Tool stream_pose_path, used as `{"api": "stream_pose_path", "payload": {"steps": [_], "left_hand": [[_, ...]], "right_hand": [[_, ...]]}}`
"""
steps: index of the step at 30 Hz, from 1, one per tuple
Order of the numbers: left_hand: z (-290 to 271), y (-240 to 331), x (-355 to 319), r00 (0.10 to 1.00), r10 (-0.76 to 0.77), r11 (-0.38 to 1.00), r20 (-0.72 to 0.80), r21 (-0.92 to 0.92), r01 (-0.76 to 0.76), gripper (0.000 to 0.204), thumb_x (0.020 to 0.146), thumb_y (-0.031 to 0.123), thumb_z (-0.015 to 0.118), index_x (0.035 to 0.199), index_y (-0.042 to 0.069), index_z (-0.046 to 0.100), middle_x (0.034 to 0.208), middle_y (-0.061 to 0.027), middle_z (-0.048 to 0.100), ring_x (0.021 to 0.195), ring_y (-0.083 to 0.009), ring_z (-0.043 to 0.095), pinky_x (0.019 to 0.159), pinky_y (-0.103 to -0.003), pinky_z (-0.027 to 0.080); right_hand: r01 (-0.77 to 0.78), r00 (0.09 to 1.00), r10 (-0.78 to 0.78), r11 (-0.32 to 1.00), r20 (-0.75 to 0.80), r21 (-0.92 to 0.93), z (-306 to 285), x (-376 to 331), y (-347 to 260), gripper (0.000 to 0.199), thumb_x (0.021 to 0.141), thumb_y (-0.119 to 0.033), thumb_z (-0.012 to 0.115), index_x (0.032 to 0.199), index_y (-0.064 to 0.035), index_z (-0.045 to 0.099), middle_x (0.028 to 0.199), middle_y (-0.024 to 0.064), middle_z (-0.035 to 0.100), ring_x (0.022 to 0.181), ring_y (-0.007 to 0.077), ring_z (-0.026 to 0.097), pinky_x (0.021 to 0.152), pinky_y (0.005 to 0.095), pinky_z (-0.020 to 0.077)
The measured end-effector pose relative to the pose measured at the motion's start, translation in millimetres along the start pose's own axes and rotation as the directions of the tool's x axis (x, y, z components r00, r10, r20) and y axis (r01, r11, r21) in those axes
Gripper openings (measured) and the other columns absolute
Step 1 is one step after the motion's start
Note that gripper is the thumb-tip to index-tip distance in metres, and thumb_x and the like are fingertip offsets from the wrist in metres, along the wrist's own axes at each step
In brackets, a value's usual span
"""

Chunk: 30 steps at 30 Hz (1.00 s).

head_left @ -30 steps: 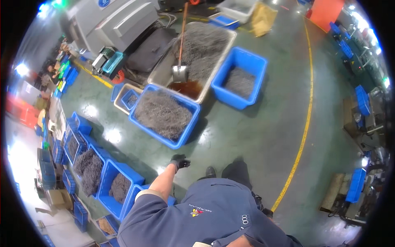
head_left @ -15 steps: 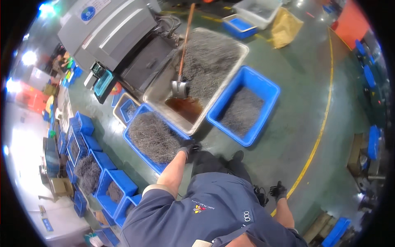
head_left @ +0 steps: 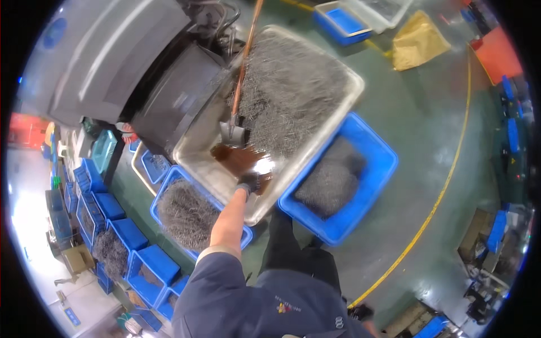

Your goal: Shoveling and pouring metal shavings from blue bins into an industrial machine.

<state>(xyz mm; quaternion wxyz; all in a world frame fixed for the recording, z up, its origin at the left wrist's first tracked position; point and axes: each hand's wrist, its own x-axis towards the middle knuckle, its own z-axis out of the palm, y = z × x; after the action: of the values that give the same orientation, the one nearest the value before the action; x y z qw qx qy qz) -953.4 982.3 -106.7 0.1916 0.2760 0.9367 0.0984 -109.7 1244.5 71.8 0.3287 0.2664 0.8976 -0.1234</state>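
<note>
Hands — left [head_left: 248, 182] gloved, grip unclear, right unseen — over nail-filled grey tray [head_left: 198, 169]

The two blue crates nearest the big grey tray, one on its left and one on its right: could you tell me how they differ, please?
The left blue crate is heaped with loose wiry grey metal pieces and is partly covered by the person's left hand and forearm. The right blue crate looks larger and holds a smaller pile that leaves blue bottom showing. Both are blue, rectangular, open-topped and tucked against the grey tray.
</note>
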Motion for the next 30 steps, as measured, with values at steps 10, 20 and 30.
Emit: {"api": "stream_pose_path", "payload": {"steps": [10, 20, 30], "left_hand": [[29.8, -161.2, 276.5, 0.955, -0.204, 0.979, 0.217, 0.049, 0.198, 0.059, 0.085, 0.050, 0.055, 0.118, 0.002, 0.058, 0.117, -0.0225, 0.060, 0.107, -0.0353, 0.059, 0.089, -0.042, 0.048], [33.0, -222.2, 385.9, 0.914, -0.398, 0.913, -0.077, -0.134, 0.386, 0.069, 0.074, 0.057, 0.067, 0.115, 0.002, 0.060, 0.107, -0.0235, 0.064, 0.103, -0.0366, 0.062, 0.084, -0.043, 0.048], [30.3, -201.6, 385.6, 0.824, -0.564, 0.782, -0.056, -0.359, 0.510, 0.055, 0.077, 0.047, 0.065, 0.105, 0.001, 0.063, 0.096, -0.0232, 0.066, 0.095, -0.0384, 0.063, 0.076, -0.045, 0.049]], "right_hand": [[-0.343, 0.855, 0.249, 0.929, 0.454, 0.137, -127.6, 55.1, -113.5, 0.028, 0.084, -0.035, 0.053, 0.084, -0.0084, 0.060, 0.069, 0.0113, 0.063, 0.069, 0.0298, 0.063, 0.059, 0.0421, 0.0484], [-0.698, 0.580, 0.461, 0.706, 0.672, 0.118, -175.9, 59.0, -144.8, 0.027, 0.083, -0.035, 0.054, 0.084, -0.0091, 0.062, 0.070, 0.0107, 0.064, 0.069, 0.0295, 0.063, 0.059, 0.0418, 0.0492], [-0.868, 0.454, 0.577, 0.458, 0.679, 0.191, -201.8, 85.8, -121.6, 0.026, 0.082, -0.034, 0.056, 0.085, -0.0098, 0.063, 0.072, 0.0101, 0.065, 0.070, 0.0291, 0.064, 0.059, 0.0415, 0.0500]]}}
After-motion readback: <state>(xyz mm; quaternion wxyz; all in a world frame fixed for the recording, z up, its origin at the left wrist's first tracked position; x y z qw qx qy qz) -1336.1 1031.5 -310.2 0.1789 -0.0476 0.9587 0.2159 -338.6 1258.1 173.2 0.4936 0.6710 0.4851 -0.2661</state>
